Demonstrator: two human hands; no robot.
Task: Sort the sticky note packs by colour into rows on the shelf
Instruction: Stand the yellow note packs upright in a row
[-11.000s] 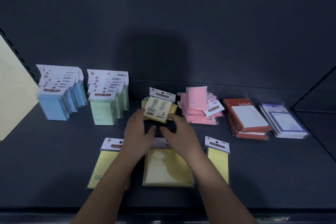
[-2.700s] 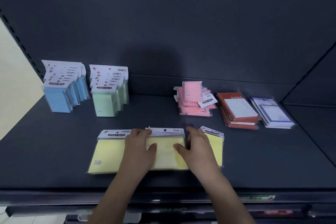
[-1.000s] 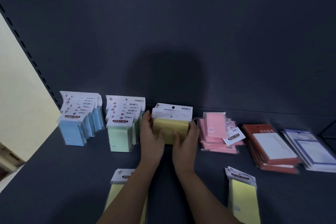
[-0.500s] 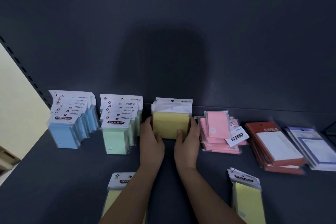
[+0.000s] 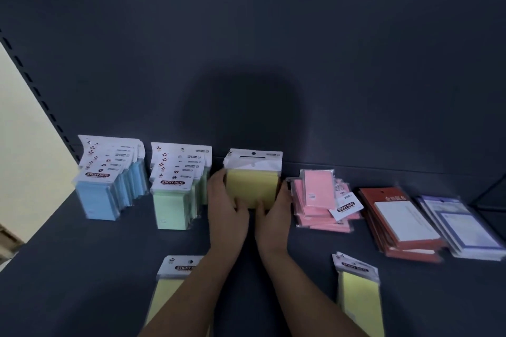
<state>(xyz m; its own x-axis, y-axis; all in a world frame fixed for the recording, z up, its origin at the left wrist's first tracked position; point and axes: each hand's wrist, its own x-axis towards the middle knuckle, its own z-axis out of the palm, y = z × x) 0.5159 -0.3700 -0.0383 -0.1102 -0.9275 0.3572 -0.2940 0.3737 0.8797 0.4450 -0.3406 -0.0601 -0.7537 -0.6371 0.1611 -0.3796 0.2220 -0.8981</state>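
Note:
A yellow sticky note pack (image 5: 253, 182) stands upright at the back of the dark shelf (image 5: 82, 268), between the green row and the pink pile. My left hand (image 5: 226, 208) holds its left edge and my right hand (image 5: 273, 213) holds its right edge, thumbs on its front. A row of upright blue packs (image 5: 101, 194) stands at the far left, with a row of upright green packs (image 5: 175, 194) beside it. Pink packs (image 5: 320, 200) lie in a loose pile to the right. Two more yellow packs lie flat near the front, one on the left (image 5: 169, 290) and one on the right (image 5: 358, 298).
A stack of red-backed notepads (image 5: 402, 221) and a stack of purple-edged pads (image 5: 465, 224) lie at the right. The shelf's dark back panel (image 5: 273, 63) rises right behind the rows. A cream wall (image 5: 24, 145) shows past the left upright.
Over the last second my hands have kept the yellow pack upright at the back, between green and pink. Earlier they gathered yellow packs from the front and lifted them there.

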